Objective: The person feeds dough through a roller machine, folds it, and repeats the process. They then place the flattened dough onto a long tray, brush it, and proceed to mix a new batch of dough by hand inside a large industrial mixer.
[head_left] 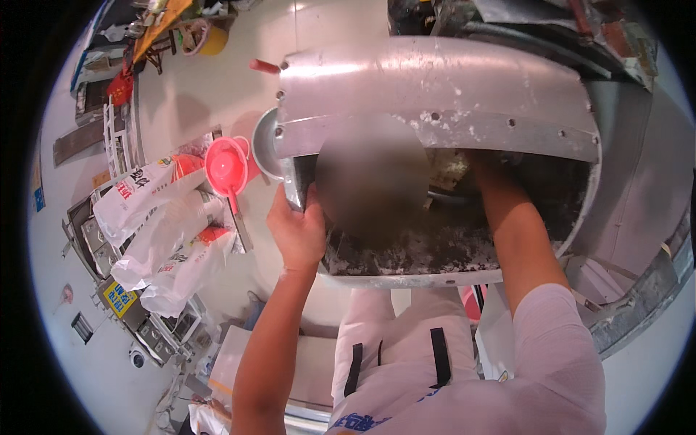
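Observation:
In front of me stands a large metal drum-like machine [435, 65], its curved lid dusted with white powder. Its wide opening has a dark inner wall [435, 254] smeared with whitish residue. My left hand [297, 228] is closed around the left rim [292, 185] of the opening, thumb inside. Down through the opening goes my right arm, and my right hand [487, 165] is deep in shadow under the lid, its fingers hidden. Beside it shows a pale yellowish lump [449, 170], too dim to name. A round blurred patch covers the opening's left part.
Left of the machine are a grey metal basin [265, 145] and a pink plastic ladle [226, 168]. Several white plastic sacks [177, 246] lie farther left. A red handle [264, 66] juts from the lid's left side. A yellow bucket [212, 41] stands far left.

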The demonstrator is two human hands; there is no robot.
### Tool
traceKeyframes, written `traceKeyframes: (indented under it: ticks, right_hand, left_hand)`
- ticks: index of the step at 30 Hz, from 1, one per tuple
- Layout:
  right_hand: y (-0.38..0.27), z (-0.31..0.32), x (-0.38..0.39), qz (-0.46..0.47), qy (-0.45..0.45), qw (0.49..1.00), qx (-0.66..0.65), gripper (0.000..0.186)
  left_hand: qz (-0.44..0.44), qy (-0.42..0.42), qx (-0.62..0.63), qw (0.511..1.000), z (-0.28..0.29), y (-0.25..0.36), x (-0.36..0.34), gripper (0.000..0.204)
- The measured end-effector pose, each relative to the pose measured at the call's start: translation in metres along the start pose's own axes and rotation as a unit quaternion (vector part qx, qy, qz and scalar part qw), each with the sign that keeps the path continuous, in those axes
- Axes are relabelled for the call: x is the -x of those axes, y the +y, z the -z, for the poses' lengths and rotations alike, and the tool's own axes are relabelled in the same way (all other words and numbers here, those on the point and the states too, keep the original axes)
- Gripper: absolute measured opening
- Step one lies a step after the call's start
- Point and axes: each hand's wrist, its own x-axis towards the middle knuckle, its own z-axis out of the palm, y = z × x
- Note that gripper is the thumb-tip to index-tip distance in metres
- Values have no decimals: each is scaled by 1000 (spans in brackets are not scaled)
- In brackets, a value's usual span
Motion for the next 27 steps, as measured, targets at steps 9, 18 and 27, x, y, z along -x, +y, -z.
traceKeyframes:
  ticks: [9,18,27]
  right_hand:
    - [8,-13,0,-50,-45,992,-105,88]
    - [5,5,16,1,-163,982,-93,75]
    - [46,-18,-8,-125,-1,986,-109,74]
  left_hand:
    - [49,-27,-22,998,-2,11,-4,27]
    - [6,-4,-47,999,-5,-4,3,26]
    - [10,6,-74,997,-8,-5,0,24]
